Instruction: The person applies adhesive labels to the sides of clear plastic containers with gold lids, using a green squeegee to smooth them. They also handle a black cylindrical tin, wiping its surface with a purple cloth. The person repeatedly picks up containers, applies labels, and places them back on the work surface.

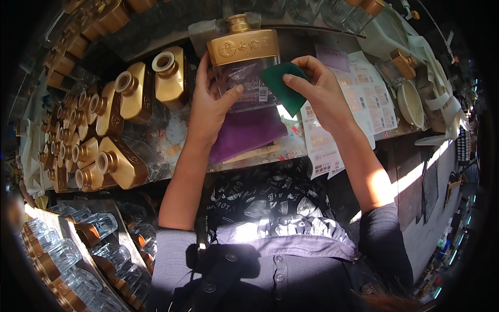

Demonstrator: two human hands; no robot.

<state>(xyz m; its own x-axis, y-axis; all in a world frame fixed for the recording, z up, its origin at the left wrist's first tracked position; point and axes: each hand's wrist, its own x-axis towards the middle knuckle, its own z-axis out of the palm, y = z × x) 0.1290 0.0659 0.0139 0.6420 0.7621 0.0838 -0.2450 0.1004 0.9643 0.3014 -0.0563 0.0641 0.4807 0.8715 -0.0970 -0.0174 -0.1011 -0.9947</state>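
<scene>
My left hand (217, 101) holds a clear glass bottle (243, 46) with a gold embossed shoulder and neck, upright over the bench. Its thumb lies along the front of the glass. A small label shows low on that face. My right hand (323, 88) pinches a flat dark green piece (282, 86), like a scraper, between thumb and fingers. The piece overlaps the bottle's right side; whether it presses on the glass I cannot tell. Below the bottle, a purple cloth (248, 133) lies on the bench. Beside my right forearm are printed label sheets (366, 99).
Several gold-topped bottles (136, 92) crowd the bench's left side. More glass bottles (86, 260) lie stacked in crates at lower left. A shallow oval dish (410, 104) and another gold-topped bottle (404, 65) sit at right. The bench's front edge (244, 164) crosses before me.
</scene>
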